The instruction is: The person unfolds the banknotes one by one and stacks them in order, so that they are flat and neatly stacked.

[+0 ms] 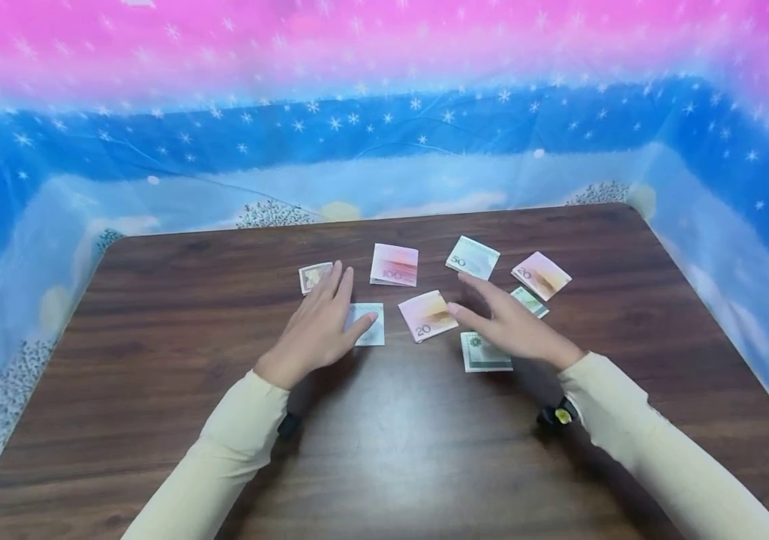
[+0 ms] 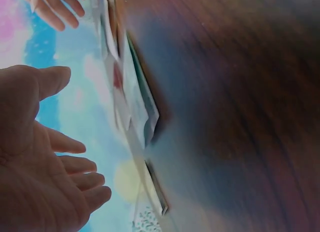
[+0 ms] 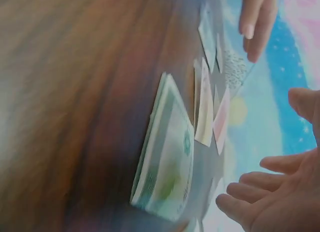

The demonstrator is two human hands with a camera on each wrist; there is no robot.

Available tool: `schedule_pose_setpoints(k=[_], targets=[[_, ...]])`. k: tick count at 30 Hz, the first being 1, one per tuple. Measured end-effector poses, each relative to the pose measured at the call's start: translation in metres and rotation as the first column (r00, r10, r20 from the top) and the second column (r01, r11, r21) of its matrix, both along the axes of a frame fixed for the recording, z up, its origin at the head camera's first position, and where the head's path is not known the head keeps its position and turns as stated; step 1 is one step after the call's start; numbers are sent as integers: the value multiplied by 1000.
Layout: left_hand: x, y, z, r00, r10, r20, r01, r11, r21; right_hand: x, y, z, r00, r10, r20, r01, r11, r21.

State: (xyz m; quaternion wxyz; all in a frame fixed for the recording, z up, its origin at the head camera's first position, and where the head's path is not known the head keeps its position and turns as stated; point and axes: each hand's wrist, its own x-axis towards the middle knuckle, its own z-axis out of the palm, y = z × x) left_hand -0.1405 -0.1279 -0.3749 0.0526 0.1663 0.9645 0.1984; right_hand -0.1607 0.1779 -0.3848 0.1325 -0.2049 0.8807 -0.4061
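Several folded banknotes lie on the table. My left hand (image 1: pixel 316 326) hovers with straight, relaxed fingers over a pale green-blue note (image 1: pixel 372 330) and beside a small brownish note (image 1: pixel 311 278). With fingers spread and nothing held, my right hand (image 1: pixel 515 324) is above a green note (image 1: pixel 485 360), partly covering it. Between the hands lies a note marked 20 (image 1: pixel 425 319). Behind are a pink 100 note (image 1: pixel 394 265) and a greenish 50 note (image 1: pixel 475 256). Another 20 note (image 1: pixel 542 275) and a partly hidden green note (image 1: pixel 530 302) lie right. In the right wrist view, the green note (image 3: pixel 172 157) stands slightly unfolded.
The dark wooden table (image 1: pixel 398 465) has rounded far corners. A pink and blue cloth (image 1: pixel 384 127) with snowflakes hangs round its back and sides. Each wrist wears a dark strap, with a small device (image 1: pixel 560 414) at the right one.
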Motion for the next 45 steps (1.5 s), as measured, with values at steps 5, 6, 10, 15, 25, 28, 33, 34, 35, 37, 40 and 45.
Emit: schedule_pose_setpoints(k=[5, 6, 10, 15, 25, 28, 33, 34, 35, 37, 40, 45], targets=[[-17, 9, -7, 1000, 3, -3, -3, 1000, -2, -20, -11, -3, 973, -99, 207, 133, 979, -158], [-19, 10, -8, 1000, 3, 0, -3, 1000, 1, -24, -13, -5, 964, -107, 244, 154, 971, -183], [-26, 16, -11, 1000, -3, -17, 3, 1000, 9, -38, -22, -8, 907, -90, 411, 241, 912, -332], [-35, 23, -13, 998, -31, -48, 32, 999, 7, -52, -32, -7, 832, -41, 553, 347, 816, -462], [-43, 37, -17, 988, -147, 42, 149, 988, -48, -67, -45, -7, 745, -12, 667, 469, 720, -511], [-43, 38, -19, 987, -141, 78, 146, 987, -67, -70, -49, -7, 724, 8, 690, 491, 696, -524], [-43, 39, -21, 986, -132, 102, 139, 988, -69, -73, -55, -5, 694, -1, 720, 536, 670, -514], [-43, 39, -21, 986, -130, 105, 137, 988, -68, -73, -56, -5, 688, -11, 726, 545, 668, -507], [-43, 39, -21, 986, -128, 107, 136, 989, -66, -74, -57, -4, 683, -21, 730, 554, 666, -499], [-43, 40, -21, 986, -126, 108, 133, 989, -62, -76, -59, -3, 677, -42, 735, 567, 666, -485], [-42, 40, -20, 987, -122, 107, 128, 990, -53, -77, -62, -1, 670, -62, 740, 590, 649, -480], [-41, 40, -20, 989, -113, 97, 116, 993, -22, -78, -69, -3, 661, -84, 746, 643, 576, -505]])
